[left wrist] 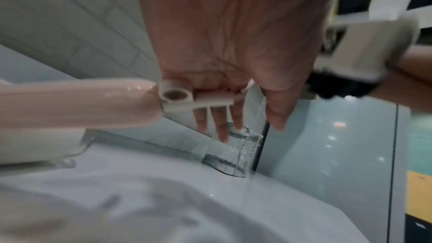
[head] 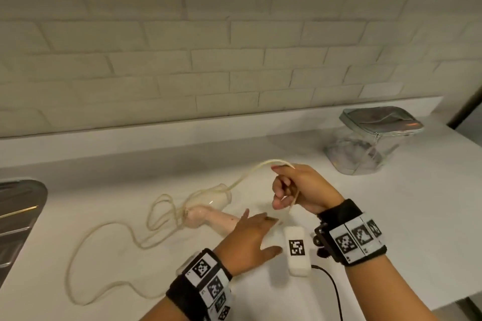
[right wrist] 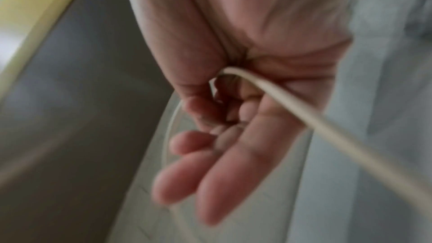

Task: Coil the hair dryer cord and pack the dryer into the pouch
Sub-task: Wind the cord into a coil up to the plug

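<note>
Cord (head: 109, 237) sprawls in loose loops across the white counter (head: 391, 203), one stretch lifted by the right hand (head: 300, 190), whose fingers (right wrist: 210, 169) curl round it. The left hand (head: 250, 240) lies with straight fingers at the handle end of the pink hair dryer (head: 208, 214), which lies on the counter. The clear zip pouch (head: 373, 138) stands well apart at the far right.

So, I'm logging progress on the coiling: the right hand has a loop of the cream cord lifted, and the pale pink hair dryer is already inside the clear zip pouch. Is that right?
Not quite. The right hand does hold a loop of the cream cord lifted, but the pale pink hair dryer lies on the white counter, apart from the clear zip pouch standing at the back right. The head view shows it.
</note>
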A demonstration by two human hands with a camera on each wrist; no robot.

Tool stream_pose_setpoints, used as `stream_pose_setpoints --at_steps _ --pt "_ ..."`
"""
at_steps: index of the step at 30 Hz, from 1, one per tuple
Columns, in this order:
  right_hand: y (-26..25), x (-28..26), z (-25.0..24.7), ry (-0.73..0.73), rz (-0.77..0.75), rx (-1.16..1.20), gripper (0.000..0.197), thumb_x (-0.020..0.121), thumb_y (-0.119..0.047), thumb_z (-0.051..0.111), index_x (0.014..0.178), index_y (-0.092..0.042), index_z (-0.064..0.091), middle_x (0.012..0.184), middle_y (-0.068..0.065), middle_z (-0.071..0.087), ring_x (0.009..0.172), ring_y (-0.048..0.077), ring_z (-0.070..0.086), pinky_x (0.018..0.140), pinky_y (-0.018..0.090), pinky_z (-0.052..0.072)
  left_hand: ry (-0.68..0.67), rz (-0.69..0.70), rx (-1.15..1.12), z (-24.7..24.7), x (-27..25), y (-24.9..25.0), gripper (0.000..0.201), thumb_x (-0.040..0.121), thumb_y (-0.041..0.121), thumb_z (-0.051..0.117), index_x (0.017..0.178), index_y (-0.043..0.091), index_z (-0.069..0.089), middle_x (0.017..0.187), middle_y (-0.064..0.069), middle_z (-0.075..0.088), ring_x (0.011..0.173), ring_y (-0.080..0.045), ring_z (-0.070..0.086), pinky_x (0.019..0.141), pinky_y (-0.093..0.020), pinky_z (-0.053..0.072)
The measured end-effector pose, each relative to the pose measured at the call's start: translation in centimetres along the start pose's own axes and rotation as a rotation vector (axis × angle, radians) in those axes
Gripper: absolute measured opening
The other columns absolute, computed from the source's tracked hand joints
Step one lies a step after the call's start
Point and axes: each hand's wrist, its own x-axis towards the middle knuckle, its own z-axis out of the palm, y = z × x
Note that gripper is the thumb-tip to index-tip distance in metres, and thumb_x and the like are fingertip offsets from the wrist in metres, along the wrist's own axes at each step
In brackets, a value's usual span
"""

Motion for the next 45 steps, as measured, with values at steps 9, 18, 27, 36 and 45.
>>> stream_pose_setpoints --at_steps 9,18,27,36,45 --pt "-4.4 1.0 -1.2 0.08 -0.285 0.414 0.03 0.094 0.002 0.029 0.107 -0.02 0.044 0.054 0.005 0.065 0.043 0.016 0.061 0.05 0.028 0.056 0.477 0.071 -0.464 -6.7 -3.4 1.5 0.029 0.084 0.052 0.038 0.074 0.03 0.054 0.047 0.008 0.041 0.046 -0.007 0.038 0.051 -0.026 0.036" --pt "-1.6 3.1 1.0 0.272 -0.579 -0.577 0.016 0.082 -0.015 0.056 0.088 -0.027 0.063 0.092 -0.007 0.068 0.091 0.004 0.062 0.088 0.032 0.043 0.37 0.048 -1.166 -13.2 -8.3 1.9 0.028 0.087 0.035 0.046 0.07 0.015 0.054 0.046 0.007 0.031 0.036 -0.004 0.017 0.039 -0.013 0.016" --pt "1.0 6.0 1.4 -0.072 -0.373 -0.018 0.014 0.079 -0.031 0.06 0.079 -0.019 0.067 0.07 -0.003 0.067 0.062 0.006 0.062 0.071 0.021 0.052 0.526 -0.057 -1.136 -14.4 -13.5 -1.7 0.032 0.082 0.043 0.053 0.074 0.012 0.053 0.047 0.005 0.033 0.034 -0.006 0.018 0.039 -0.017 0.014" --pt "4.5 5.2 6.2 -0.181 -0.34 -1.39 0.031 0.092 -0.046 0.043 0.115 -0.036 0.061 0.118 -0.01 0.067 0.106 0.013 0.06 0.083 0.024 0.041 0.7 -0.21 -1.12 -12.9 -13.0 -3.5 0.031 0.096 0.028 0.028 0.091 0.021 0.058 0.052 0.002 0.048 0.032 -0.006 0.021 0.043 -0.025 0.013" --pt "3.6 1.1 9.2 -0.469 -0.823 -1.455 0.052 0.08 0.002 0.041 0.113 -0.031 0.063 0.083 0.004 0.066 0.076 0.02 0.043 0.068 0.031 0.029 0.736 -0.064 -1.116 -12.0 -7.1 -3.9 0.024 0.088 0.032 0.039 0.078 0.018 0.055 0.132 -0.001 0.057 0.121 -0.018 0.055 0.105 -0.035 0.037"
